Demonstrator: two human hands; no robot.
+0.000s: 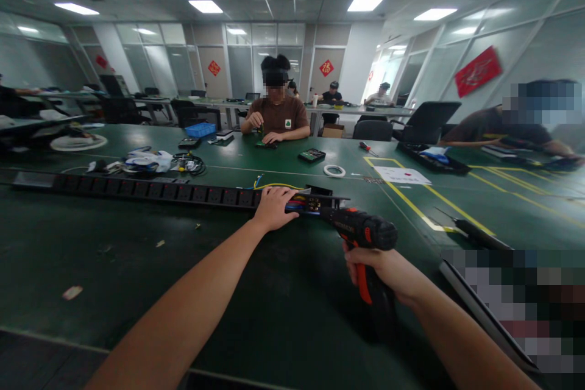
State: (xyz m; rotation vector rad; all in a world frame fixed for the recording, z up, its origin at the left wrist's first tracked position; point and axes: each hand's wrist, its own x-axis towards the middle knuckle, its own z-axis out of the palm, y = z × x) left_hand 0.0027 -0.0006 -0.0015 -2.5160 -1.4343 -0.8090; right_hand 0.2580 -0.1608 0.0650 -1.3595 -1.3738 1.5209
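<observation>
A long black power strip (187, 191) with a row of sockets lies across the green table. Its right end is opened up, with coloured wires showing inside. My left hand (273, 208) grips the strip beside that opening, its fingers laid over the top and the thumb towards the wires. In my right hand (375, 259) is a black and orange cordless drill (365, 228), held by its handle and pointing left. The drill's nose reaches the strip's open end; whether its tip touches a screw is hidden. A yellow and a blue wire (276, 185) stick up behind my left hand.
Behind the strip lie bundled cables (189, 163), a white tape roll (334, 170) and a small circuit board (312, 155). A black pointed tool (479, 233) and a screwdriver (365, 147) are to the right. Across the table a co-worker (276, 113) handles another board.
</observation>
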